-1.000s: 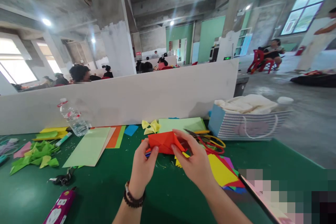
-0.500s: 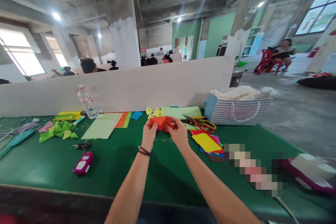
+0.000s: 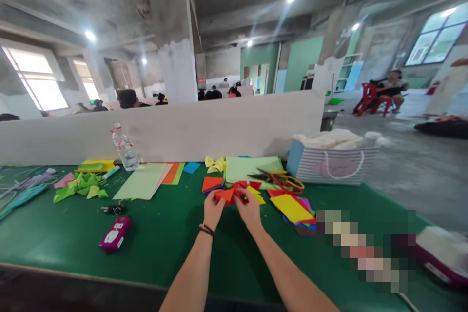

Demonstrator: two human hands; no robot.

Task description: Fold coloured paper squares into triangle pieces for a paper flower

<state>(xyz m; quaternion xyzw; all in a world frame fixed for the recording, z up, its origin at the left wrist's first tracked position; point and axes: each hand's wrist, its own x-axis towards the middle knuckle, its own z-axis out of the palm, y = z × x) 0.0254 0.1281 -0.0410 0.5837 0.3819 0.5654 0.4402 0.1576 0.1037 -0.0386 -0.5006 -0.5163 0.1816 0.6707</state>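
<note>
Both my hands pinch a folded red-orange paper (image 3: pixel 225 196) above the middle of the green table. My left hand (image 3: pixel 214 210) grips its left side, fingers closed, with a dark bracelet on the wrist. My right hand (image 3: pixel 249 208) holds its right side, fingers closed too. Just behind my hands lie a stack of orange paper (image 3: pixel 212 184), a yellow folded paper piece (image 3: pixel 215 164) and small yellow paper pieces (image 3: pixel 257 195). Scissors (image 3: pixel 280 181) with red and yellow handles rest to the right, by a pile of coloured paper squares (image 3: pixel 292 208).
A striped paper bag (image 3: pixel 329 163) stands at the back right, against the low white partition (image 3: pixel 219 126). To the left are a plastic bottle (image 3: pixel 125 148), pale green sheets (image 3: pixel 142 181), green paper pieces (image 3: pixel 82 185), keys (image 3: pixel 114 207) and a purple packet (image 3: pixel 115 234).
My hands with the red-orange paper have come lower and nearer in the view, uncovering the orange stack behind them. The paper's shape has shifted between my fingers. The camera has tilted slightly.
</note>
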